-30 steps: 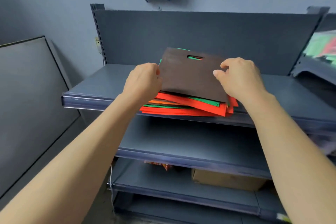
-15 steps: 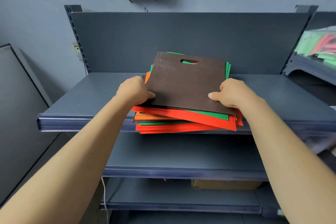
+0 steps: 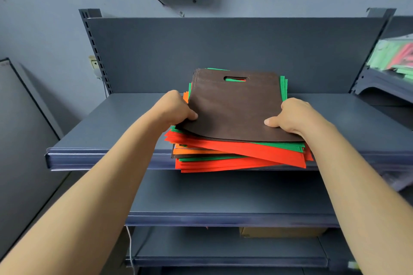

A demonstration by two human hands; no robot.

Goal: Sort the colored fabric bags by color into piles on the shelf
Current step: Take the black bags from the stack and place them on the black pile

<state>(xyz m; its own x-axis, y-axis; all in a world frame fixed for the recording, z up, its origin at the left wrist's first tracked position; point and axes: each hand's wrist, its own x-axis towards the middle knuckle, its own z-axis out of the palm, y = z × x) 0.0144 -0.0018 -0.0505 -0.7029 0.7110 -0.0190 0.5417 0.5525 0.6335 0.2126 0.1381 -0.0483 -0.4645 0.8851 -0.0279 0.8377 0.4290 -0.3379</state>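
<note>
A mixed stack of flat fabric bags [image 3: 237, 158], red, green, orange and brown, lies in the middle of the top shelf [image 3: 107, 131] and overhangs its front edge. On top are a few brown bags [image 3: 234, 107], each with a cut-out handle at the far end. My left hand [image 3: 176, 109] pinches the brown bags at their near left corner, thumb on top. My right hand [image 3: 292, 116] grips their near right edge the same way. The near edge of the brown bags is lifted slightly off the green bag [image 3: 286, 146] below.
The dark grey shelf unit has a back panel [image 3: 223, 51] and lower shelves [image 3: 223, 207]. A cardboard box [image 3: 281, 231] sits on a lower shelf. A second rack with bagged fabric [image 3: 395, 56] stands at the right. A grey panel [image 3: 20, 140] leans at the left.
Both hands slid from the middle sides of the brown bags to the near corners and gripped there. The camera view shifted so the shelf sits more central.
</note>
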